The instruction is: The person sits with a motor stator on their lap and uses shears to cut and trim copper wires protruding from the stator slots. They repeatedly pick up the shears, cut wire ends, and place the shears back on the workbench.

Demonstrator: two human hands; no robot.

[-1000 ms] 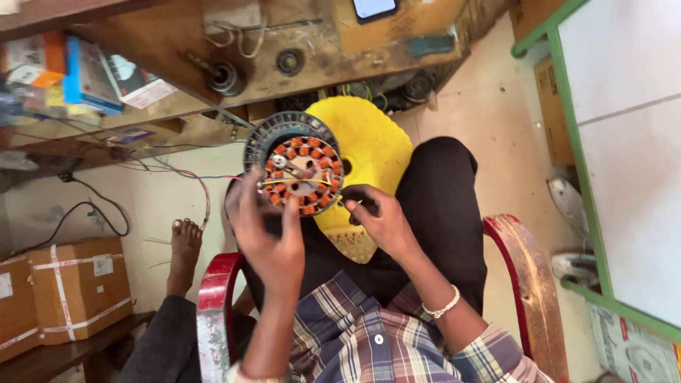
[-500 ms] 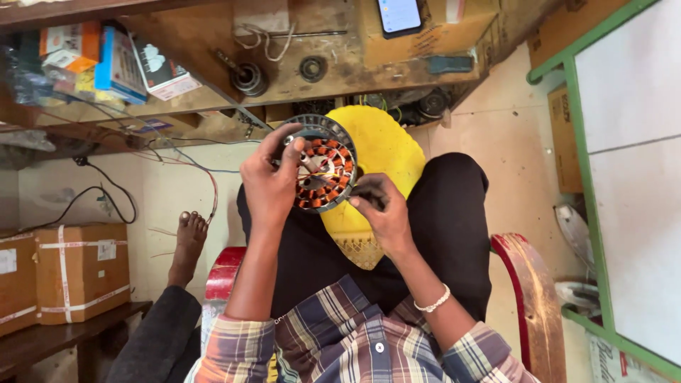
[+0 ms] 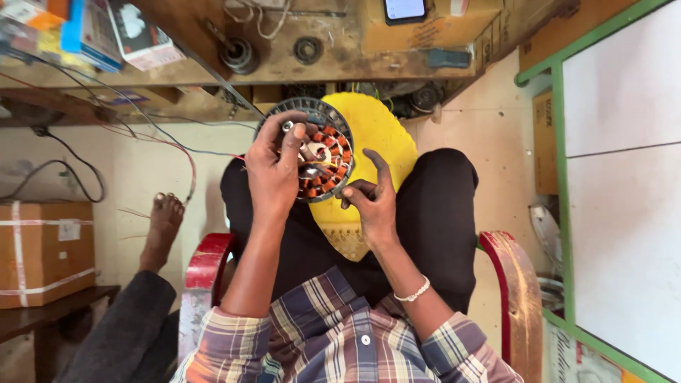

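Nearest the camera, a plaid shirt and two bare forearms lead forward over a lap in dark trousers, with the red arms of a chair on either side.

Left hand: closed around the near-left rim of a round motor stator, fingers curled over its top face and covering part of the copper windings. The stator is held up off the lap, its flat face tilted toward the camera, its axis pointing roughly up at the viewer.

Right hand: half open, fingers spread, fingertips at the stator's lower right edge. Whether it pinches a wire there cannot be determined. Both hands are at the stator; the left carries it.

Beneath the stator lies a yellow mat across the knees.

Further out, a wooden table carries loose bearings, boxes and a phone. To the left, another person's bare foot and a taped cardboard box.
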